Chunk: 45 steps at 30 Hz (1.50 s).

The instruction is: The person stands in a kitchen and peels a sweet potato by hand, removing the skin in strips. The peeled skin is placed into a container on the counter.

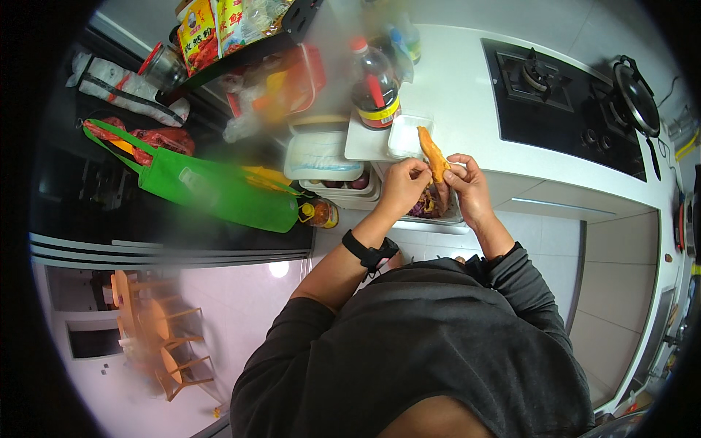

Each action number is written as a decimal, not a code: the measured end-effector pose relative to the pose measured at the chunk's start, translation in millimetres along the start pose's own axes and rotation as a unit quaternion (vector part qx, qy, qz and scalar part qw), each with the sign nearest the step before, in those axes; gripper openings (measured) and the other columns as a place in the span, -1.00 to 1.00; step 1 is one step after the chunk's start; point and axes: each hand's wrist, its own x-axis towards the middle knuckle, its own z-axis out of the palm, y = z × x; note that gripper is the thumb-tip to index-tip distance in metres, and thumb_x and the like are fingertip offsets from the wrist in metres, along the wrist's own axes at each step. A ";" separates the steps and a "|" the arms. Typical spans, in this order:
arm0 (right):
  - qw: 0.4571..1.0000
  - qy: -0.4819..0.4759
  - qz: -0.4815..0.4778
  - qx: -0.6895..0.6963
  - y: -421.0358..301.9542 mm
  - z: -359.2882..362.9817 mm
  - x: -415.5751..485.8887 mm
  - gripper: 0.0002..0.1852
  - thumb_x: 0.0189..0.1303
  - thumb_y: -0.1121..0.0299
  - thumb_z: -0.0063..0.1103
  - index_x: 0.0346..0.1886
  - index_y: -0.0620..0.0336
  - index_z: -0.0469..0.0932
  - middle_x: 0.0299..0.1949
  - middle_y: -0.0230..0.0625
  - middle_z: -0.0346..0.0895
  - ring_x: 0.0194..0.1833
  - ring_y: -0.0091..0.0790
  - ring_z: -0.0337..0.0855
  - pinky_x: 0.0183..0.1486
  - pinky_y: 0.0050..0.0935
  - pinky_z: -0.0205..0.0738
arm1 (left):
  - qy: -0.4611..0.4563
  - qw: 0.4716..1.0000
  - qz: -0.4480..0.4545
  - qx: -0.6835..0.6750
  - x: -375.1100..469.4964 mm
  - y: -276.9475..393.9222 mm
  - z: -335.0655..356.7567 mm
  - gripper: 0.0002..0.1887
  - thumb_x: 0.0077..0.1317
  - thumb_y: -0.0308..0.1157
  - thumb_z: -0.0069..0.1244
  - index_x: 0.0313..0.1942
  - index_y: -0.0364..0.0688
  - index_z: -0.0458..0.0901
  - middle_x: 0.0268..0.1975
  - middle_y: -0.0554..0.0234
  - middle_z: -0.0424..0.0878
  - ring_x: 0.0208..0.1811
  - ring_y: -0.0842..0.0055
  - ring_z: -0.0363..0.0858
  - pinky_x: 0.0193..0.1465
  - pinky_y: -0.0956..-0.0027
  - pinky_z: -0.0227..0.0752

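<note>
A peeled length of orange sweet potato (431,149) stands up between my hands, its lower end still in brownish skin. My right hand (466,183) grips it near the middle with thumb and fingers. The fingertips of my left hand (409,180) are pinched together at its left side; whether they hold a bit of skin is hidden. Below is a drawer-like bin (453,214) with purple and yellow peelings (421,207) inside. A white plastic container (406,137) sits on the counter just behind the sweet potato.
A dark sauce bottle (375,93) with a red cap stands behind the container. To the right is a gas hob (558,104) with a lidded pan (635,98). At left are stacked white boxes (323,159), an oil bottle (323,212) and a green bag (219,191). Part of the view is hazy.
</note>
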 end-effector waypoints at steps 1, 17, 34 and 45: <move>1.000 -0.001 0.010 0.018 -0.6 -1.2 -0.6 -0.69 0.30 0.57 0.10 0.09 0.17 0.36 -0.11 -0.21 0.59 -0.14 -0.45 0.59 -0.06 -0.52 0.47 | -0.012 0.999 -0.005 -0.034 0.7 -2.4 -0.6 -0.86 0.32 -0.47 0.07 -0.23 -0.40 0.62 -0.33 0.21 0.71 -0.28 0.64 0.64 -0.21 0.54 0.50; 0.999 0.017 0.002 0.030 -1.5 -3.8 6.5 -0.65 0.32 0.54 0.11 0.15 0.19 0.34 -0.10 -0.24 0.61 -0.08 -0.42 0.59 0.05 -0.42 0.44 | -0.110 0.992 -0.053 -0.029 4.2 -12.8 2.2 -0.68 0.46 -0.22 -0.06 -0.09 -0.36 0.54 -0.31 0.38 0.59 -0.27 0.71 0.46 -0.16 0.52 0.39; 0.854 0.114 -0.240 -0.447 -17.7 2.1 10.3 -0.87 0.19 0.46 0.23 -0.31 0.36 0.66 -0.42 -0.14 0.66 -0.39 -0.40 0.67 -0.29 -0.47 0.53 | -0.080 0.993 -0.066 -0.060 0.9 -14.4 12.1 -0.68 0.24 -0.33 0.21 -0.11 -0.35 0.56 -0.38 0.25 0.66 -0.37 0.65 0.54 -0.26 0.47 0.43; 0.994 0.049 -0.005 -0.097 -33.3 -10.0 18.3 -0.82 0.27 0.37 0.14 -0.30 0.29 0.63 -0.42 -0.30 0.62 -0.39 -0.50 0.59 -0.19 -0.52 0.51 | -0.166 0.953 -0.074 -0.241 2.3 -8.3 6.5 -0.66 0.43 -0.29 0.01 0.06 -0.35 0.49 -0.09 0.18 0.65 -0.09 0.54 0.64 0.02 0.41 0.50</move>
